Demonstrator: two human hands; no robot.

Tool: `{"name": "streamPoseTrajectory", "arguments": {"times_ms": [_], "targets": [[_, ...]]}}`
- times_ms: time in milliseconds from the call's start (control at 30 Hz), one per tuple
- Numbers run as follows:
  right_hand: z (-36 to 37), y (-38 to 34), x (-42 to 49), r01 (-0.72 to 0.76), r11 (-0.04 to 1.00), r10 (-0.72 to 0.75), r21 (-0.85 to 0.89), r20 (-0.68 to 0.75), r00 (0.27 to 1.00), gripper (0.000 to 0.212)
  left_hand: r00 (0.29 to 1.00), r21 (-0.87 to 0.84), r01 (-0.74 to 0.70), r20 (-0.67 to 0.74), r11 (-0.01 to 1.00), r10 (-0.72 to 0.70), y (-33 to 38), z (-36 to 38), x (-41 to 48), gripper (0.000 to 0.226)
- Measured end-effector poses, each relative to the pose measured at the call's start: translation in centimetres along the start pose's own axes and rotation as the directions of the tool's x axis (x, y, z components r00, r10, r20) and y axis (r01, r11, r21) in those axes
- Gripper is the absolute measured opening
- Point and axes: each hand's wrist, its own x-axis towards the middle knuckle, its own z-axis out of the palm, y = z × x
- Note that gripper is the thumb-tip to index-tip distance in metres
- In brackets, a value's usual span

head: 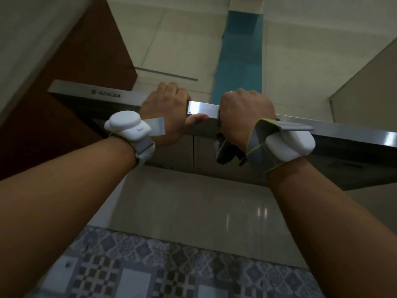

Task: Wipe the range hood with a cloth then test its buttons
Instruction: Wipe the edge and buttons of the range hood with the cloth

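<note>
- Left hand grips the range hood front edge, thumb underneath.
- Right hand is clenched on the cloth, pressed against that same edge.
- The edge runs left-right, so I'd guess the wiping goes sideways along it.

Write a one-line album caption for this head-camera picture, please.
Left hand steadies the steel range hood front edge while the right hand presses a dark cloth against it.
</note>
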Motion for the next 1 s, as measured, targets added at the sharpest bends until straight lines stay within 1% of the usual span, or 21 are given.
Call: {"name": "streamPoseTrajectory", "arguments": {"times_ms": [133, 267, 467, 700, 867, 1000], "targets": [[-0.2, 0.4, -0.3, 0.004, 1.0, -0.004, 0.009, 0.012, 1.0, 0.017, 0.998, -0.061, 0.005, 0.063, 0.998, -0.001, -0.2, -0.7, 0.0, 0.085], [-0.6, 0.9, -0.4, 0.035, 0.999, -0.035, 0.015, 0.016, 0.999, 0.014, 0.986, -0.094, -0.067, 0.144, 0.993, 0.08, -1.9, -1.4, 0.1, 0.065], [-0.6, 1.0, -0.4, 0.032, 0.999, -0.032, 0.003, 0.019, 0.999, 0.014, 0.993, -0.067, -0.01, 0.113, 0.998, 0.018, -5.7, -2.1, -0.8, 0.066], [-0.2, -0.6, 0.2, -0.016, 1.0, 0.016, -0.023, 0.008, 1.0, 0.014, 0.999, -0.081, -0.006, 0.041, 0.997, 0.009, -5.5, -1.4, -1.1, 0.061], [0.2, -3.9, 1.2, 0.033, 0.999, -0.034, -0.027, -0.027, 0.999, 0.017, 0.999, -0.11, -0.024, 0.032, 0.994, 0.028, -6.0, -1.4, -1.1, 0.067], [0.8, -6.0, 1.5, 0.095, 0.994, -0.098, -0.053, -0.073, 0.992, 0.022, 0.997, -0.157, -0.051, 0.048, 0.986, 0.059, -6.5, -1.7, -1.2, 0.081]]}}
